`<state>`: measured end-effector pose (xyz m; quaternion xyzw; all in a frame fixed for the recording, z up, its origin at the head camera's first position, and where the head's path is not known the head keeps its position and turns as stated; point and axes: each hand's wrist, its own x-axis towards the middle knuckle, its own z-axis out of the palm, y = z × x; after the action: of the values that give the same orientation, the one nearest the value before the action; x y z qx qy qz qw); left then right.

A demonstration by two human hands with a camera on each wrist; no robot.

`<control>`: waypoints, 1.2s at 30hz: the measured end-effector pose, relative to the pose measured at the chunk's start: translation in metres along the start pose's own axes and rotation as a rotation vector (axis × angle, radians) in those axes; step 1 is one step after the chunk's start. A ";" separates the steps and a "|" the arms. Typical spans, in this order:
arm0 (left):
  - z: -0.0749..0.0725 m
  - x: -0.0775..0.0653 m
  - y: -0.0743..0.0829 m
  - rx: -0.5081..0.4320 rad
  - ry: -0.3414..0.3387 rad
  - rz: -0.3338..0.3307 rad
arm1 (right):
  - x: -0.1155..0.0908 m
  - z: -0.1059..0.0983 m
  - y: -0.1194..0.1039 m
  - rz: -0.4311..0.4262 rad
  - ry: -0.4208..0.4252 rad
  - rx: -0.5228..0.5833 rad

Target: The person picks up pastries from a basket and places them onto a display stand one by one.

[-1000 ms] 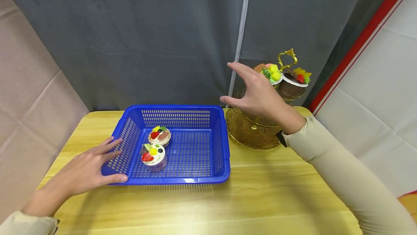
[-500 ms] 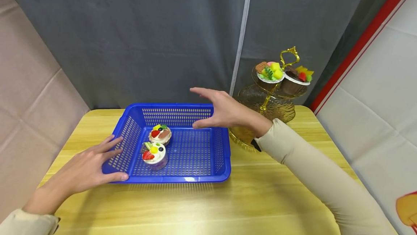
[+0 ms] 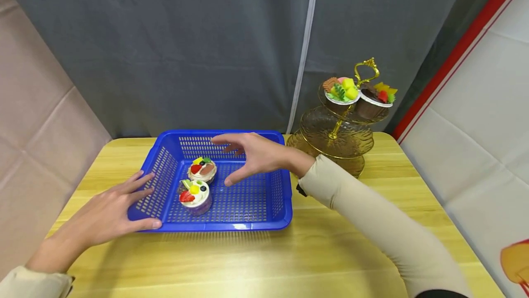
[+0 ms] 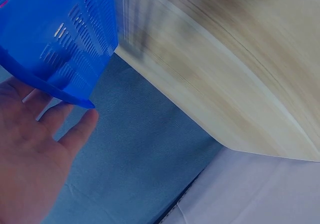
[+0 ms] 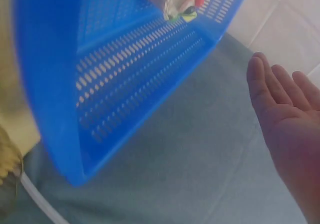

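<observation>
My left hand (image 3: 108, 213) rests with spread fingers at the left rim of a blue plastic basket (image 3: 223, 227); in the left wrist view its fingertips lie along the basket's rim. Over the basket, my right hand (image 3: 260, 152) holds nothing, its thumb and fingers parted in a wide curve. Just left of it, inside the basket, sit two cupcakes. The rear cupcake (image 3: 202, 171) has cream with red, brown and yellow toppings. The front cupcake (image 3: 196, 198), in a purplish cup, carries strawberry, a yellow piece and a dark berry.
Right of the basket stands a tiered gold glass stand (image 3: 336, 132) with a gold handle. On its top tier are a fruit-topped cupcake (image 3: 341, 92) and a chocolate cupcake (image 3: 375, 101). A grey curtain (image 3: 198, 50) hangs behind the wooden table (image 3: 231, 266).
My right hand has moved left and down from in front of the tiered stand to over the basket, near the cupcakes. The left hand stays at the rim.
</observation>
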<state>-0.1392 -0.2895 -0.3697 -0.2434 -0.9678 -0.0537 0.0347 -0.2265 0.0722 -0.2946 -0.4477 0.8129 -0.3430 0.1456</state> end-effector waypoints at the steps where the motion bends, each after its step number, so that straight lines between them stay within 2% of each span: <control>1: 0.000 0.000 0.000 -0.001 0.000 -0.002 | 0.002 0.002 0.000 0.001 -0.004 0.011; 7: 0.001 0.001 0.000 -0.008 -0.010 -0.005 | 0.015 0.018 0.006 0.007 -0.025 0.065; 20: 0.000 -0.001 0.000 -0.019 -0.020 -0.024 | 0.040 0.042 0.009 0.041 -0.134 0.053; 31: 0.003 -0.001 -0.001 -0.022 0.006 -0.009 | 0.051 0.059 0.012 0.047 -0.167 -0.025; 36: 0.005 -0.002 -0.002 -0.024 0.015 -0.005 | 0.056 0.067 0.013 0.092 -0.206 -0.045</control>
<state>-0.1390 -0.2919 -0.3746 -0.2408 -0.9675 -0.0673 0.0390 -0.2297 0.0023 -0.3483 -0.4458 0.8209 -0.2698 0.2336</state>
